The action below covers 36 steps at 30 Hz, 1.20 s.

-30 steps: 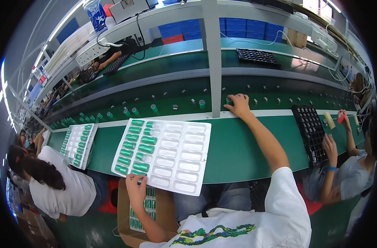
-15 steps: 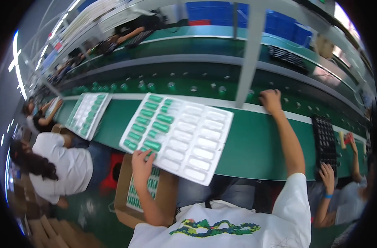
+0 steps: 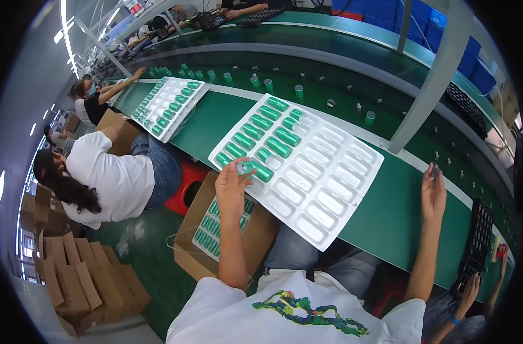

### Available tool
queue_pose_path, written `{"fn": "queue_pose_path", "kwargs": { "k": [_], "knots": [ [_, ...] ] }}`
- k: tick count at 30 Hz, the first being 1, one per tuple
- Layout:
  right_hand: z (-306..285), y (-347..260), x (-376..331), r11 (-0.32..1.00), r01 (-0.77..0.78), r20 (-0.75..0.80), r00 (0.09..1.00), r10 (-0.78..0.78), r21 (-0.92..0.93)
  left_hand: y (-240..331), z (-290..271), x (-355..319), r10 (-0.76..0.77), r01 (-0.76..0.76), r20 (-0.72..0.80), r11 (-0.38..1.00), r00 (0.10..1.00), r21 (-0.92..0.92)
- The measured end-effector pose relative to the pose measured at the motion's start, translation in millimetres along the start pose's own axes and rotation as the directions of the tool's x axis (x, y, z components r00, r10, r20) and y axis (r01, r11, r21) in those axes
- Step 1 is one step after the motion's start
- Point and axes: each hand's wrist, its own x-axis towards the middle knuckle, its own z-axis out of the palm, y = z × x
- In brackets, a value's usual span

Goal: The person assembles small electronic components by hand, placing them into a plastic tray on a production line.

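I have the left hand (image 3: 231,192) grasping a can (image 3: 245,168) at the tray (image 3: 348,198), whose slots (image 3: 287,191) presumably prevent rolling; the right hand (image 3: 433,194) pinches a small dark piece (image 3: 436,171).

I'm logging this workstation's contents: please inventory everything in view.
Table: one, green, before the person.
Near tray: one, white, on table's near edge.
Far tray: one, white, farther left.
Black trays: several, black, table's right end and top right.
Belt: one, dark green, beyond table.
Open box: one, brown, below near tray.
Cardboard boxes: several, brown, lower-left floor.
Green cylinders: many, green, white trays, open box, belt.
Metal parts: many, silvery, belt.
Stool: one clear, red, beside open box.
Blue bins: several, blue, top right.
Co-workers: several, mixed clothing, left, top, right.
Left hand: one, bare, gripping a green cylinder, near tray.
Right hand: one, bare, small dark piece at fingertips, right side.
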Motion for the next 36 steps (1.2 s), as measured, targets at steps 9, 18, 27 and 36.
{"fn": "queue_pose_path", "kwargs": {
  "k": [9, 18, 27, 36],
  "knots": [
    [60.7, 78.8, -112.7, 0.941, -0.097, -0.102, 0.992, 0.068, -0.324, -1.4, 82.4, -47.9, -0.228, 0.422, 0.428, 0.794, 0.875, -0.438],
    [98.3, 113.1, -165.9, 0.504, 0.325, 0.23, 0.943, -0.242, -0.8, -12.6, 158.9, -115.6, -0.37, 0.583, 0.57, 0.773, 0.734, -0.25],
    [88.0, 111.7, -169.2, 0.029, 0.557, 0.538, 0.812, -0.226, -0.83, -23.8, 177.8, -140.3, -0.36, 0.584, 0.624, 0.788, 0.694, -0.195],
    [91.7, 110.2, -172.1, -0.132, 0.501, 0.517, 0.84, -0.165, -0.855, -38.3, 175.5, -145.9, -0.422, 0.609, 0.573, 0.773, 0.703, -0.178]
  ]
}}
